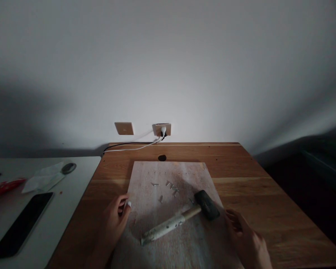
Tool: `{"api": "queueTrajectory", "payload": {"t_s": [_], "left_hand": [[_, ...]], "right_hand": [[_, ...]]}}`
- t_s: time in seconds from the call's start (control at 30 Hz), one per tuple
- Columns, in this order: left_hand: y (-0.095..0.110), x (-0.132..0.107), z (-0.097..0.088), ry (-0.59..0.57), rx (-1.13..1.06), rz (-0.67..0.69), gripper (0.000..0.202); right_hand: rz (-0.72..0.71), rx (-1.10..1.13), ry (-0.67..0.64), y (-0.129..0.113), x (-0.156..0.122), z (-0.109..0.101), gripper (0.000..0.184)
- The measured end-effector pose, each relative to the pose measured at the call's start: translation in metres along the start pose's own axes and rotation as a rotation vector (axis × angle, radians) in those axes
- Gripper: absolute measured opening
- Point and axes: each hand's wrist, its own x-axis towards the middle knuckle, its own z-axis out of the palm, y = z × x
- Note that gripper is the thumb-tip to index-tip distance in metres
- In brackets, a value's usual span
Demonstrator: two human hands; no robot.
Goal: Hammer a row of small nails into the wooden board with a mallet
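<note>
A pale, worn wooden board (pixel 151 228) lies flat on the brown table. My left hand (pixel 114 218) is at its left edge, fingers curled and thumb at the rim; a small whitish spot shows at the thumb tip. At the right edge, my right hand (pixel 246 239) has its fingers bent against the board's side, partly in shadow. Between them a mallet (pixel 168 228) rests slantwise on the board, its black head (pixel 207 205) to the right and its worn, pale-wrapped handle to the left. Several loose nails (pixel 173 186) are scattered beyond it, below a row of small dark dots.
The wooden table (pixel 246 183) stands against a white wall. Cables (pixel 140 147) run from a wall socket (pixel 162 129) along its back edge. On the white table to the left are a phone-like black slab (pixel 22 224), a red packet (pixel 7 186) and a roll of tape (pixel 68 168).
</note>
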Motion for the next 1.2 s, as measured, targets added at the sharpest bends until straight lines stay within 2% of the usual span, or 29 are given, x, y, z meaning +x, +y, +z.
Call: {"api": "queueTrajectory", "payload": {"t_s": [0.13,0.27,0.33,0.37,0.43,0.5,0.57,0.63,0.73,0.83,0.97,1.13,1.2], "left_hand": [[-0.002,-0.001,0.002,0.005,0.058,0.064,0.029],[-0.001,-0.009,0.007,0.047,0.141,0.217,0.026],[0.005,-0.016,0.008,-0.008,0.145,0.274,0.025],[0.01,-0.02,0.009,-0.077,0.138,0.305,0.024],[0.022,-0.03,0.011,-0.278,0.128,0.363,0.026],[0.038,-0.041,0.016,-0.487,0.136,0.387,0.034],[0.055,-0.051,0.023,-0.592,0.16,0.356,0.037],[0.072,-0.059,0.03,-0.688,0.159,0.335,0.033],[0.089,-0.065,0.038,-0.817,0.123,0.374,0.022],[0.097,-0.063,0.043,-0.836,0.03,0.46,0.016],[0.103,-0.043,0.057,-0.815,-0.019,0.534,0.016],[0.109,-0.008,0.085,-0.642,0.234,0.752,0.024],[0.109,0.001,0.093,-0.602,0.311,0.828,0.027]], "right_hand": [[-0.01,0.047,-0.039,0.007,0.002,0.002,0.032],[-0.067,0.041,0.104,-0.002,-0.007,0.002,0.041],[-0.04,0.077,0.176,-0.013,-0.02,0.004,0.044],[-0.002,0.135,0.175,-0.02,-0.028,0.005,0.044],[0.108,0.375,0.03,-0.038,-0.047,0.012,0.044],[0.221,0.645,-0.241,-0.057,-0.064,0.023,0.053],[0.35,0.89,-0.434,-0.075,-0.075,0.034,0.071],[0.485,1.061,-0.52,-0.088,-0.079,0.042,0.081],[0.658,1.217,-0.524,-0.094,-0.073,0.043,0.075],[0.739,1.222,-0.465,-0.088,-0.063,0.033,0.062],[0.768,1.23,-0.441,-0.075,-0.045,0.018,0.053],[0.803,1.497,-0.545,-0.077,-0.021,-0.003,0.049],[0.779,1.531,-0.584,-0.083,-0.014,-0.011,0.048]]}}
